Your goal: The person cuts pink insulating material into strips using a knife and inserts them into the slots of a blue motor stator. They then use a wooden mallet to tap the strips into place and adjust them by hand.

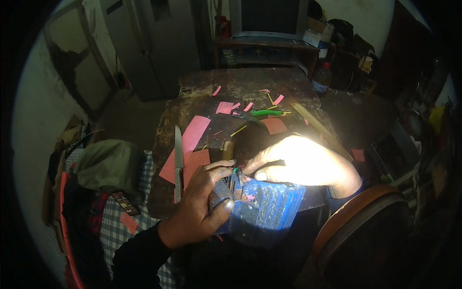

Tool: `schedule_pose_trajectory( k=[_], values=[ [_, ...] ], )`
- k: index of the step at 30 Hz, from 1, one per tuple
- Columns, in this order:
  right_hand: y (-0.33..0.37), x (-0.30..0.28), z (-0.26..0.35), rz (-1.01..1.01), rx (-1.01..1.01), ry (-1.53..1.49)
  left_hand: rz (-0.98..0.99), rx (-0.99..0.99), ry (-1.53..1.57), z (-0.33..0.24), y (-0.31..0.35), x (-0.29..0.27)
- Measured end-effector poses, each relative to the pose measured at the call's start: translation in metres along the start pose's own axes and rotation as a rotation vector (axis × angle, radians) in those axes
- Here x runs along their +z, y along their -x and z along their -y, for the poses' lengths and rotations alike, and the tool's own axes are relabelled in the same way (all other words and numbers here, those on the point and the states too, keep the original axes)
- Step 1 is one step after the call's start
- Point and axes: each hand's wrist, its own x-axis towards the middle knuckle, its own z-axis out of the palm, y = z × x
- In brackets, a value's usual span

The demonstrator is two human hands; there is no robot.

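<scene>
While our left hand has its grip closed around the blue ribbed casing, thumb on the near face and fingers over the top corner, we'd worry about that hold first. The casing sits at the near edge of the bench, and we can't tell what props it from below, so a slack thumb could let it roll or drop. Our right hand has thumb and forefinger at the casing's top edge, near a small green bit; glare washes out the rest, so we can't tell if that grip has anything pinched. Fiddling in that glare, we could easily bend or tear the green bit. Also, the knife lies bare just beside our left hand, partly over pink sheets, so a careless reach sideways could mean a nicked knuckle.
</scene>
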Motion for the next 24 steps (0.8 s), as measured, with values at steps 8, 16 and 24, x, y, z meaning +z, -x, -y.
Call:
schedule_pose_trajectory(
  k=[8,16,24],
  values=[
    [-0.007,0.022,0.001,-0.205,0.062,0.280,-0.023,-0.001,0.017,0.003,-0.003,0.003],
    [0.009,0.020,0.002,0.017,0.523,0.080,-0.011,-0.031,0.034,0.003,-0.005,0.001],
    [0.047,0.019,-0.018,-0.558,0.401,0.029,0.058,-0.117,0.122,0.009,-0.035,-0.002]
  ],
)
